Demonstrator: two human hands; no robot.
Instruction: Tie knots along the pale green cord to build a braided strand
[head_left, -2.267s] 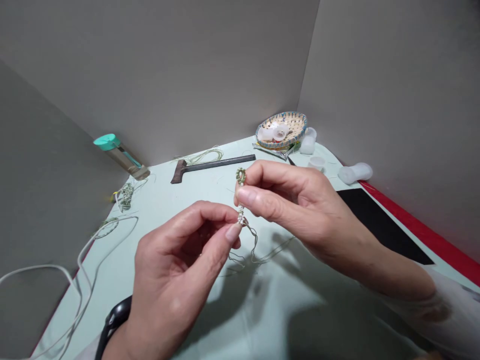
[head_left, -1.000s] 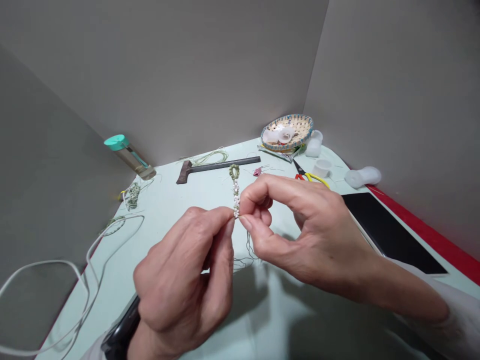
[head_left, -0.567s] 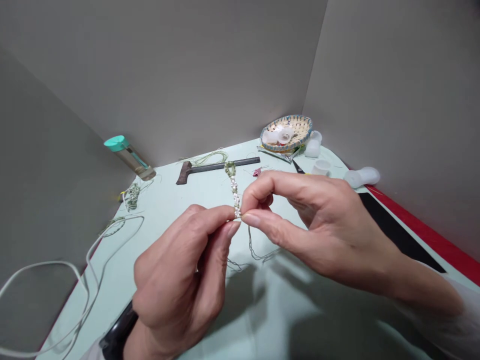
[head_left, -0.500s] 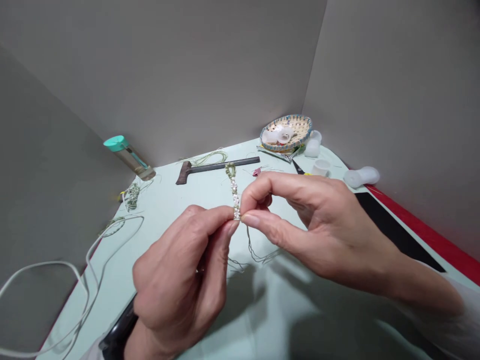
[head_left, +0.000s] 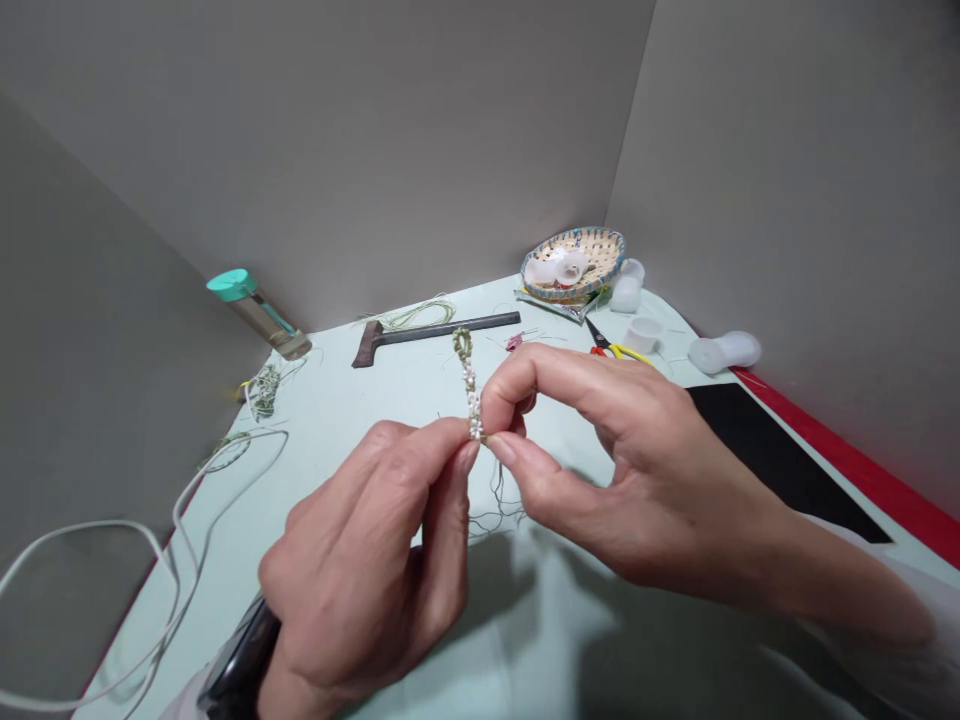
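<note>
Between my hands stands a narrow braided bracelet [head_left: 470, 385] of green cord with small white flower-like pieces and a green loop at its top. My left hand [head_left: 375, 560] pinches its lower end between thumb and forefinger. Against the same end from the right, my right hand [head_left: 630, 470] has thumb and forefinger closed on the bracelet's edge or a cord there; the exact grip is too small to make out. Thin loose cords [head_left: 499, 500] hang below the fingertips over the table. A dark watch band [head_left: 240, 660] is on my left wrist.
Behind the hands lie a hammer [head_left: 435, 332], green cord [head_left: 424, 315] and a pink piece [head_left: 514, 342]. Yellow-handled scissors [head_left: 622, 351], white plastic containers [head_left: 724, 352] and a woven basket [head_left: 574, 262] are at right. A bottle [head_left: 259, 312] and white cable [head_left: 176, 560] are at left.
My right hand's thumb has bent and the hand has shifted slightly, uncovering more of the scissors. The loose cords have swung, and the bracelet has turned a little.
</note>
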